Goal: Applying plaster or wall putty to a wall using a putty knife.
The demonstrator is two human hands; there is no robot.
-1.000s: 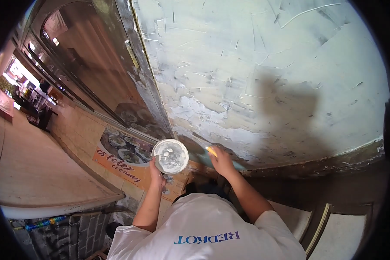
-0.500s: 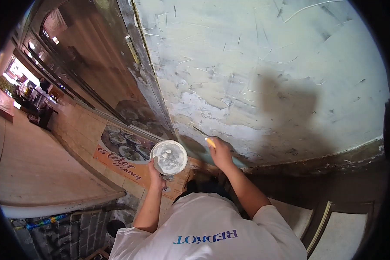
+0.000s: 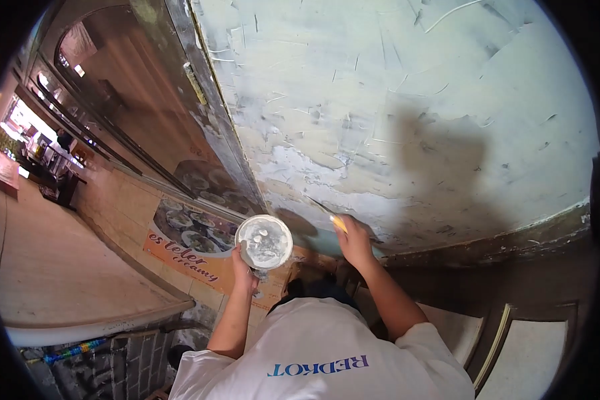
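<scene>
My left hand point(image 3: 243, 268) grips the side of a round white tub point(image 3: 265, 242), tilted so that the greyish-white paste inside shows, with a few lumps in it. To its right, my right hand point(image 3: 357, 245) is closed round the yellow handle of a putty knife point(image 3: 339, 223). The thin blade points up and left, against or just in front of the wall point(image 3: 380, 160); contact cannot be made out. That wall carries patchy white and grey filler with scratches and ridges. Below the blade a smoother pale patch meets darker bare areas.
A worn door frame point(image 3: 215, 100) borders the wall on the left, beside glass panes point(image 3: 133, 87). An orange food banner point(image 3: 193, 250) hangs or lies below. A pale curved surface point(image 3: 60, 267) fills the left, and dark panelled woodwork point(image 3: 500, 333) stands at lower right.
My right hand and the putty knife have moved right and slightly down along the wall. The tub stays in my left hand, shifted slightly right in the view.
</scene>
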